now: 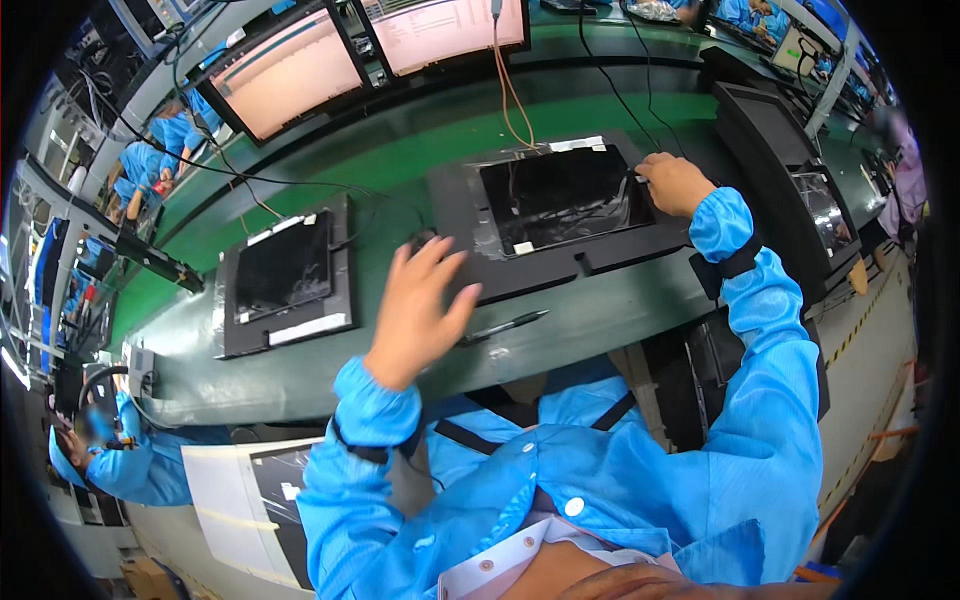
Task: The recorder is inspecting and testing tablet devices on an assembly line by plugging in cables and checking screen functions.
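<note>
My right hand (678, 185) is closed in a pinch at the right edge of a black tablet-like screen panel (560, 200). The small thing at its fingertips is too small to make out; a thin black cable (612, 90) comes down close to it. That panel lies in a black foam tray (530, 275). My left hand (420, 315) hovers palm down left of the tray, fingers spread and holding nothing. Behind its fingertips a small dark object is mostly hidden. A black pen (505, 327) lies on the green bench just right of this hand.
A second black panel (283, 265) sits in another foam tray (340, 318) on the left. Two lit monitors (290, 75) stand at the back. Black stacked trays (770, 130) rise at the right. Loose cables cross the bench (250, 385); other people in blue work beyond.
</note>
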Action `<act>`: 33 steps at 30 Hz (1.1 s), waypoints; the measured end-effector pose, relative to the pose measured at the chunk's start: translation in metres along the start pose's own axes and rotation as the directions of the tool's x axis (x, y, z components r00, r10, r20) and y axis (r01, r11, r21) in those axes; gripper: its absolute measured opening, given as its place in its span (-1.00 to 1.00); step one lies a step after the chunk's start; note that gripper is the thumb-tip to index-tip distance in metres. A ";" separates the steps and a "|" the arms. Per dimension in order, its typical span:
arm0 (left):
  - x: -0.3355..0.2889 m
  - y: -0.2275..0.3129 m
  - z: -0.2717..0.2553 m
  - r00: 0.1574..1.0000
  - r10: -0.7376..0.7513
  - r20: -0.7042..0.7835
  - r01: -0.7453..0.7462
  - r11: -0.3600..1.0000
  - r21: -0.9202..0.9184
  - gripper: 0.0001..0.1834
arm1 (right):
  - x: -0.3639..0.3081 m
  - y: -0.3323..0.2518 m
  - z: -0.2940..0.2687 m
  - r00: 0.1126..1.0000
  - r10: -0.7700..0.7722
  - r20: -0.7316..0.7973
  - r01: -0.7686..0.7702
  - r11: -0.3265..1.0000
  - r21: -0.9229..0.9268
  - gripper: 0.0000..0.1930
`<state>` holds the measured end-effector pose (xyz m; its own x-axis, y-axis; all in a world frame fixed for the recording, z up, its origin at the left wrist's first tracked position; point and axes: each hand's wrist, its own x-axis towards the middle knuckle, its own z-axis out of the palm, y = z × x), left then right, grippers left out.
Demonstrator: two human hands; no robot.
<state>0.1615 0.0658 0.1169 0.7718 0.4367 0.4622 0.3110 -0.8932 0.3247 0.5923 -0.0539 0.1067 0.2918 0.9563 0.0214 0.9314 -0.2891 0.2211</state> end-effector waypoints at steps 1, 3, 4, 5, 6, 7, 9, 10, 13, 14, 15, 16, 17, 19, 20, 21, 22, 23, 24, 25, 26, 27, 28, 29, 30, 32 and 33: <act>0.019 0.009 0.023 0.998 0.053 0.018 -0.053 0.999 0.010 -0.46 | 0.002 0.011 0.018 0.989 -0.088 -0.117 0.104 0.985 0.139 -0.73; 0.047 0.021 0.065 0.994 0.080 0.071 -0.083 0.996 0.044 -0.37 | 0.012 0.006 0.017 0.958 -0.171 -0.229 0.239 0.919 0.313 -0.74; 0.059 0.028 0.081 0.993 0.060 0.105 -0.066 0.996 0.057 -0.30 | 0.017 0.006 0.012 0.951 -0.205 -0.230 0.272 0.910 0.312 -0.74; 0.072 0.036 0.098 0.989 0.045 0.138 -0.054 0.996 0.068 -0.23 | 0.018 0.011 0.013 0.937 -0.235 -0.258 0.317 0.883 0.347 -0.76; 0.083 0.045 0.113 0.984 0.028 0.174 -0.042 0.996 0.078 -0.15 | 0.019 0.017 0.014 0.923 -0.261 -0.284 0.359 0.851 0.384 -0.78; 0.092 0.055 0.124 0.982 -0.018 0.187 0.001 0.996 0.090 -0.10 | 0.023 0.026 0.017 0.895 -0.316 -0.313 0.425 0.817 0.389 -0.81; 0.106 0.068 0.139 0.981 -0.079 0.177 0.060 0.992 0.108 -0.02 | 0.022 0.038 0.005 0.846 -0.430 -0.317 0.531 0.738 0.416 -0.88; 0.107 0.070 0.141 0.983 -0.099 0.156 0.081 0.990 0.119 0.01 | 0.018 0.036 -0.003 0.900 -0.341 -0.270 0.435 0.698 0.568 -0.86; 0.112 0.078 0.146 0.998 -0.034 0.054 0.023 0.982 0.189 -0.14 | -0.001 0.051 -0.034 0.955 -0.255 -0.151 0.289 0.694 0.659 -0.77; 0.112 0.074 0.147 0.999 0.034 0.009 -0.035 0.962 0.272 -0.20 | -0.007 0.048 -0.053 0.961 -0.250 -0.117 0.267 0.739 0.619 -0.75; 0.112 0.068 0.148 0.989 0.102 -0.103 -0.078 0.973 0.216 -0.29 | -0.011 0.039 -0.067 0.958 -0.268 -0.105 0.273 0.737 0.619 -0.75; 0.112 0.062 0.148 0.979 0.135 -0.156 -0.104 0.976 0.193 -0.34 | -0.019 0.026 -0.082 0.962 -0.206 -0.178 0.272 0.748 0.606 -0.73; 0.110 0.061 0.134 0.979 0.138 -0.151 -0.117 0.983 0.144 -0.35 | -0.027 0.018 -0.094 0.958 -0.136 -0.251 0.263 0.763 0.591 -0.70; 0.093 0.060 0.103 0.962 0.153 -0.227 -0.140 0.987 0.074 -0.35 | -0.038 0.010 -0.101 0.833 -0.117 -0.541 0.360 0.857 0.370 -0.65; 0.079 0.062 0.081 0.933 0.141 -0.331 -0.157 0.987 -0.023 -0.34 | -0.041 0.004 -0.096 0.580 -0.289 -0.761 0.474 0.880 0.027 -0.65; 0.059 0.063 0.058 0.908 0.074 -0.412 -0.132 0.985 -0.114 -0.44 | -0.048 -0.016 -0.092 0.571 -0.272 -0.774 0.470 0.882 0.036 -0.68; 0.037 0.063 0.041 0.859 -0.088 -0.504 -0.106 0.933 -0.344 -0.58 | -0.057 -0.046 -0.086 0.558 -0.256 -0.790 0.471 0.881 0.047 -0.70; 0.018 0.071 0.015 0.832 -0.201 -0.517 -0.040 0.908 -0.417 -0.66 | -0.068 -0.069 -0.064 0.616 -0.242 -0.750 0.576 0.787 0.219 -0.72; -0.024 0.064 0.006 0.764 -0.575 -0.293 0.259 0.689 -0.677 -0.75 | -0.075 -0.100 -0.043 0.652 -0.256 -0.714 0.673 0.629 0.389 -0.74; -0.048 0.059 -0.006 0.736 -0.586 -0.340 0.119 0.605 -0.787 -0.73 | -0.087 -0.141 -0.031 0.710 -0.275 -0.648 0.647 0.618 0.446 -0.75; -0.066 0.055 -0.016 0.713 -0.604 -0.355 0.144 0.622 -0.770 -0.73 | -0.096 -0.178 -0.027 0.752 -0.305 -0.585 0.629 0.597 0.498 -0.75; -0.083 0.054 -0.025 0.656 -0.706 -0.267 0.022 0.371 -0.928 -0.69 | -0.098 -0.197 -0.023 0.738 -0.325 -0.592 0.653 0.564 0.505 -0.75; -0.100 0.053 -0.034 0.609 -0.778 -0.154 -0.130 0.094 -0.987 -0.65 | -0.099 -0.208 -0.018 0.738 -0.352 -0.576 0.635 0.651 0.416 -0.76; -0.123 0.045 -0.039 0.618 -0.786 -0.021 -0.105 -0.056 -0.993 -0.58 | -0.097 -0.217 -0.013 0.736 -0.375 -0.563 0.613 0.724 0.318 -0.77; -0.141 0.040 -0.041 0.579 -0.815 0.025 -0.133 -0.125 -0.983 -0.56 | -0.095 -0.219 -0.010 0.713 -0.384 -0.586 0.630 0.718 0.297 -0.76; -0.175 0.035 -0.030 0.492 -0.864 0.111 -0.171 -0.221 -0.960 -0.54 | -0.089 -0.208 -0.014 0.739 -0.441 -0.509 0.627 0.726 0.282 -0.75; -0.188 0.033 -0.029 0.487 -0.866 0.110 -0.176 -0.221 -0.959 -0.54 | -0.086 -0.207 -0.010 0.719 -0.437 -0.540 0.654 0.689 0.313 -0.78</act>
<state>0.0106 -0.0430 0.0641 0.1675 0.9749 -0.1469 -0.7364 0.2228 0.6388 0.3723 -0.0757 0.0692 -0.3145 0.8382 0.4455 0.9006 0.4118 -0.1390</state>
